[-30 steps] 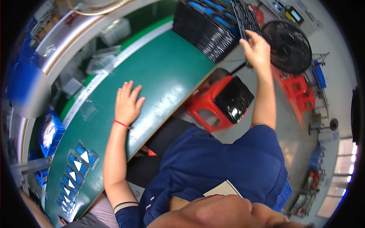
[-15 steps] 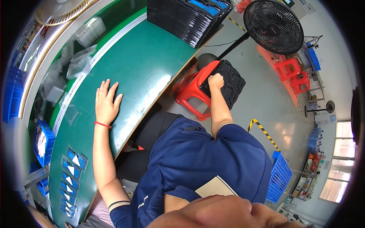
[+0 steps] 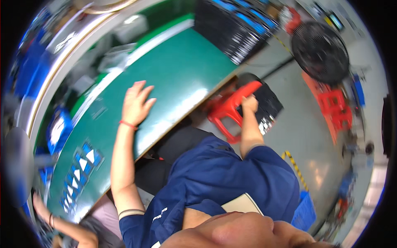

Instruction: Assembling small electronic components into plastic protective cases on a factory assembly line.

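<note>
Left hand (image 3: pixel 136 103) rests open and flat on the green work table (image 3: pixel 182 70) for support; right hand (image 3: pixel 249 103) grips the black tray stack (image 3: pixel 269 103) on the red plastic stool (image 3: pixel 227 109).

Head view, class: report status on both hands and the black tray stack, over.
Left hand flat, fingers spread, on green table top. Right hand down on stack of black trays on red plastic stool; grip unclear. Black floor fan stands close behind.
</note>
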The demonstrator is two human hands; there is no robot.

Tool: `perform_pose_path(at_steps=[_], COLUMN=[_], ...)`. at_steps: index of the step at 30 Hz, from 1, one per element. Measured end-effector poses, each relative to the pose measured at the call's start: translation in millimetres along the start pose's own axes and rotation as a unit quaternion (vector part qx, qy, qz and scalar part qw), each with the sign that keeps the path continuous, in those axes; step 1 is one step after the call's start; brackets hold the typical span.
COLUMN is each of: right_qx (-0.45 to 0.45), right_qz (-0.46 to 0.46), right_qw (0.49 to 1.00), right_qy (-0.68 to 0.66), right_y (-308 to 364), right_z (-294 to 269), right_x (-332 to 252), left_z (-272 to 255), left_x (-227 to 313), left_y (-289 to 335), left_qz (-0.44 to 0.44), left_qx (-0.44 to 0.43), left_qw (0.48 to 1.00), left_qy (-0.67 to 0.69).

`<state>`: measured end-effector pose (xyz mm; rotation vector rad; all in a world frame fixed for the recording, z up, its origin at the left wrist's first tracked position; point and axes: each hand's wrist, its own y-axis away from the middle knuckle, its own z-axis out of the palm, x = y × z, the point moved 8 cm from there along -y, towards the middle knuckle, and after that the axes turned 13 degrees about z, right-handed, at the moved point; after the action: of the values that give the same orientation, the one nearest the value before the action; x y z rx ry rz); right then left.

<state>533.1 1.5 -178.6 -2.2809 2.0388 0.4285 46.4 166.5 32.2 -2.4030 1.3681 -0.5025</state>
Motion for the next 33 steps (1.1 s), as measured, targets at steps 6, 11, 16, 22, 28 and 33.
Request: perform_pose_path(at_steps=[6, 11, 16, 22, 28, 33], right_qx=[-0.195, -0.630, -0.430, -0.099, -0.056, -0.008], right_qz=[-0.272, -0.453, -0.603, -0.725, -0.754, -0.685], right_qw=[0.929, 0.629, 0.632, 0.613, 0.591, 0.623], right_qy=[0.159, -0.052, -0.228, -0.297, -0.280, -0.377], right_y=[16, 226, 315, 372, 372, 370], right_z=[-3, -96, -98, -84, -64, -112], right_x=[-25, -135, -278, -391, -402, -360], left_z=[21, 22, 20, 24, 16, 1], left_x=[1, -5, 1, 0, -5, -36], left_y=[-1, 24, 17, 17, 19, 33], left_qz=[-0.008, -0.044, -0.042, -0.043, -0.041, -0.165], left_qx=[0.002, -0.011, -0.002, 0.001, 0.017, 0.167], left_qw=[0.999, 0.997, 0.996, 0.995, 0.989, 0.907], left_qy=[0.045, 0.061, 0.081, 0.093, 0.143, 0.349])
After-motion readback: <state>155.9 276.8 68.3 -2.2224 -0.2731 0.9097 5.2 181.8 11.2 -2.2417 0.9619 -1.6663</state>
